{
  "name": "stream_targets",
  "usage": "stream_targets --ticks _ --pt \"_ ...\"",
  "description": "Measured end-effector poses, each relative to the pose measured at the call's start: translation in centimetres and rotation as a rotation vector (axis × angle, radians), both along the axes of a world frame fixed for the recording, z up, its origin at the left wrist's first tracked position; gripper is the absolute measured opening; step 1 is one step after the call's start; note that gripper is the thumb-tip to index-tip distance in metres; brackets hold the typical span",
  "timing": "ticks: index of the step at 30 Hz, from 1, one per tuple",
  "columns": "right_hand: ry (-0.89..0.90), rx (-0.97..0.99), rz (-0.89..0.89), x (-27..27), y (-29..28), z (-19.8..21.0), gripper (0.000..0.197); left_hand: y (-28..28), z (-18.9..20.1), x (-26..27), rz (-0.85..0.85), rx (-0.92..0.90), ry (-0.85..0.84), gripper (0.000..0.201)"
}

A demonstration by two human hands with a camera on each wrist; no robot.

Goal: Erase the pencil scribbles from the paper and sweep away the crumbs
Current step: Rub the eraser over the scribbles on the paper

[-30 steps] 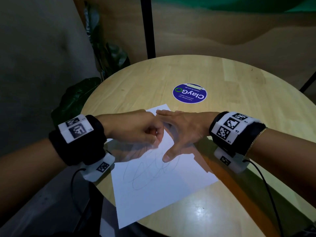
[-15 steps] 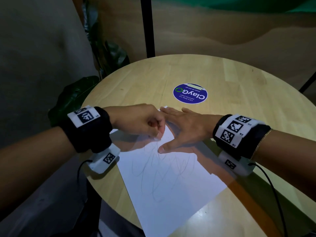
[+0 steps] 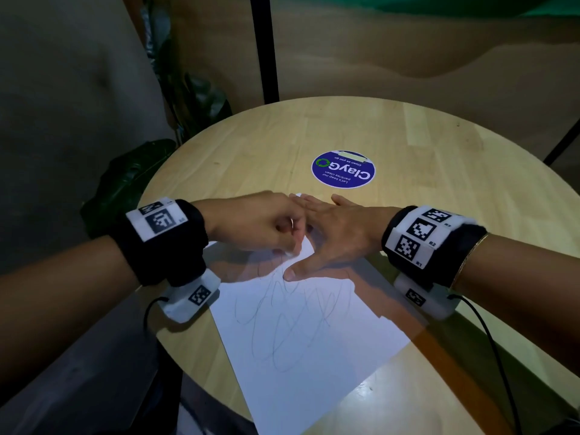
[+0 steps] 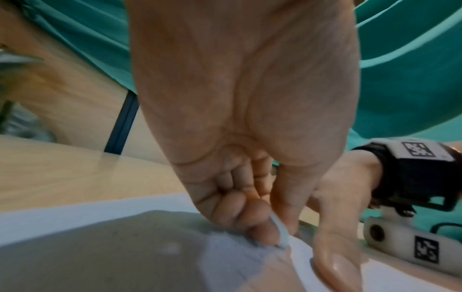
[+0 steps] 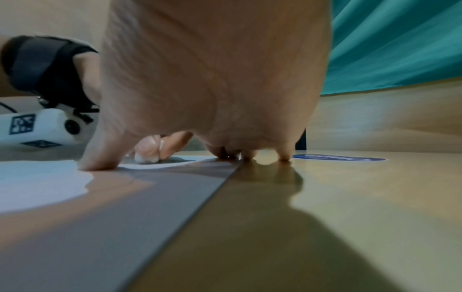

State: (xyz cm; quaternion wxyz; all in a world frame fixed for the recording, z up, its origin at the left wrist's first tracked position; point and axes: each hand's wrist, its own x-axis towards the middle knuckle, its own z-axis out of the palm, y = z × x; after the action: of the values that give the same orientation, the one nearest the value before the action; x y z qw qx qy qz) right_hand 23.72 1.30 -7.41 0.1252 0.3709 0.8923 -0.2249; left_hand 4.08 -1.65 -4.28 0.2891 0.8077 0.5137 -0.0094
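paper (image 3: 301,346) | right hand (image 3: 335,233) presses it | round sticker (image 3: 343,168) beyond

place: looks like an office pantry or break area
giveaway: round blue sticker (image 3: 343,168) on the table reads "ClayGo – Let's keep our pantries clean"
furniture: round light-wood table (image 3: 439,189), cafe style
surroundings: big leafy plant (image 3: 131,177) beside it, wood-panel wall (image 3: 408,42) behind
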Motion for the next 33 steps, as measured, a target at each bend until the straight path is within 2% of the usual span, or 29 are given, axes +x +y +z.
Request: stream_targets --ticks 2,5,6,10,14,15,18,19,22,23,27,28,31,33 --pt "0.002 0.0 -0.004 0.0 -0.1 0.2 0.118 0.3 0.1 0.0 -0.007 -0.017 0.004 0.003" --pt "0.003 0.005 0.0 0.0 -0.3 0.6 0.117 1.1 0.0 -0.7 0.062 0.158 0.032 0.007" --pt "0.004 0.004 -0.002 0.1 -0.4 0.7 0.117 0.9 -0.2 -0.5 0.061 0.163 0.025 0.009" --pt "0.004 -0.002 -0.006 0.1 -0.3 0.6 0.113 -0.2 0.1 0.3 -0.019 -0.028 0.003 0.009" --pt "-0.013 0.008 0.003 0.1 -0.3 0.5 0.124 0.9 0.4 -1.1 0.046 0.176 0.047 0.008" --pt "-0.008 0.004 0.002 0.1 -0.3 0.5 0.122 0.7 0.3 -1.0 0.022 0.156 0.041 0.008" --pt "-0.014 0.001 -0.005 0.1 -0.2 0.4 0.124 -0.4 0.7 -0.2 -0.081 -0.075 0.029 0.008" --pt "-0.017 0.001 -0.004 0.1 -0.1 0.4 0.125 -0.2 0.8 -0.3 -0.086 -0.08 0.044 0.007" --pt "-0.009 0.0 0.006 0.1 0.1 0.3 0.126 0.7 0.8 -1.3 -0.019 0.137 0.105 0.006" --pt "-0.011 0.004 0.007 0.1 0.1 0.2 0.127 0.7 0.6 -1.4 -0.007 0.155 0.091 0.007" --pt "-0.038 0.02 0.006 0.0 0.2 0.0 0.133 -0.6 0.8 -0.9 -0.081 -0.115 0.055 0.01" --pt "-0.046 0.019 0.005 -0.1 0.3 -0.1 0.135 -0.5 0.9 -1.1 -0.072 -0.105 0.071 0.009" --pt "-0.062 0.009 -0.004 -0.1 0.5 -0.2 0.143 0.0 0.9 -1.6 -0.006 0.121 0.123 0.005" --pt "-0.069 0.006 -0.002 -0.1 0.3 -0.1 0.144 -0.4 0.7 -1.4 -0.027 0.09 0.094 0.009"
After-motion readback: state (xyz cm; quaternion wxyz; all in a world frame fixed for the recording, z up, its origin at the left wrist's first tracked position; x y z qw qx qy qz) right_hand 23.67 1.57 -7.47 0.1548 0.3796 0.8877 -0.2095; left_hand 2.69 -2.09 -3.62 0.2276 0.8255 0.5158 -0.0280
